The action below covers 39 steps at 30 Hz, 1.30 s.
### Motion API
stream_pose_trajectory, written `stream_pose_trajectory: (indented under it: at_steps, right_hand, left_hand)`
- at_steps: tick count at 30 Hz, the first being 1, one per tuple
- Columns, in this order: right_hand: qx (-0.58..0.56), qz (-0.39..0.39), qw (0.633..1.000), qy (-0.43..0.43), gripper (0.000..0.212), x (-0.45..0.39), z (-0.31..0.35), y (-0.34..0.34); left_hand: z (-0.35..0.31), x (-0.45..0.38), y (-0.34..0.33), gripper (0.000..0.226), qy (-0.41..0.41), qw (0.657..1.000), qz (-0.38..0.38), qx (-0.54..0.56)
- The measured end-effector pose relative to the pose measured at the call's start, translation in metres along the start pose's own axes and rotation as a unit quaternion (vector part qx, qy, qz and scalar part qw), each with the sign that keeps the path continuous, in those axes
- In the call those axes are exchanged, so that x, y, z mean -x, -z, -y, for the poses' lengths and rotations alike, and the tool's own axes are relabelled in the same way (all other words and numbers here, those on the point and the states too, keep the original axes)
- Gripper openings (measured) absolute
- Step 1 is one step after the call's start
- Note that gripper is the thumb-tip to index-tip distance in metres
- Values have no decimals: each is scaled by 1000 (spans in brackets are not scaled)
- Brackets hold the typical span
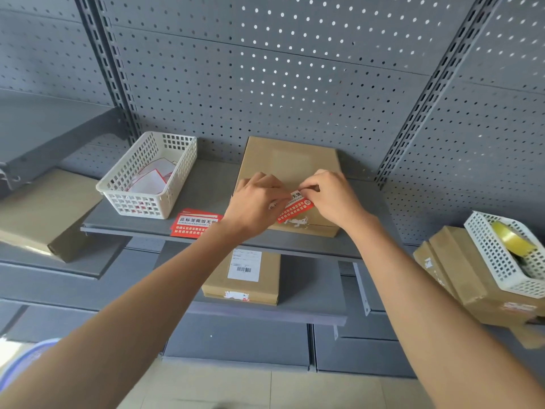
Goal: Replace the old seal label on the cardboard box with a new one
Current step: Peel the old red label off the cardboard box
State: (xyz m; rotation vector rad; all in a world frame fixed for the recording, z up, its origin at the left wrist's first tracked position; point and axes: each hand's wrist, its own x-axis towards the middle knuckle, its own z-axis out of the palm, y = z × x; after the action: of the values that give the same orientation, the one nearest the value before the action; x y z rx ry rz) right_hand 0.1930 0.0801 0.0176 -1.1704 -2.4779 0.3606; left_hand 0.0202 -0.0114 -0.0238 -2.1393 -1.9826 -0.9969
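Pinching the red seal label [295, 208] with both hands [256, 199] [333, 196], I press it onto the cardboard box [290, 160]; smoothing remains.

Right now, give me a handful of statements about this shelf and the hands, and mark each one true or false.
1. Both hands, left hand and right hand, are on the cardboard box. True.
2. The red seal label lies at the box's far edge. False: it is at the near edge, under the fingers.
3. The white basket sits left of the box. True.
4. The spare red labels lie inside that basket. False: they lie on the shelf in front of it.
5. The roll of tape hangs on the pegboard. False: it sits in another basket at right.
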Motion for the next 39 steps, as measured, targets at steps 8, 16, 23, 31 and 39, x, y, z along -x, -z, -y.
stream_pose_trajectory:
  at_steps: [8,16,23,31,39]
  right_hand:
    - [-15,19,1000,-13,9,-8,-1,-1]
    - [-18,65,997,-28,7,-18,-1,2]
    - [-20,83,995,-50,8,-26,0,-1]
    - [-13,101,993,-56,3,-30,1,-1]
    - [-8,78,996,-48,11,-29,2,-4]
  left_hand:
    - [-2,1,-4,40,6,1000,-10,-15]
    - [-1,-4,-6,23,11,1000,-17,-6]
    - [-2,-9,-4,10,32,999,-6,18]
    - [-5,-10,-3,8,40,999,-9,18]
    - [-4,-8,-6,11,46,998,-21,24]
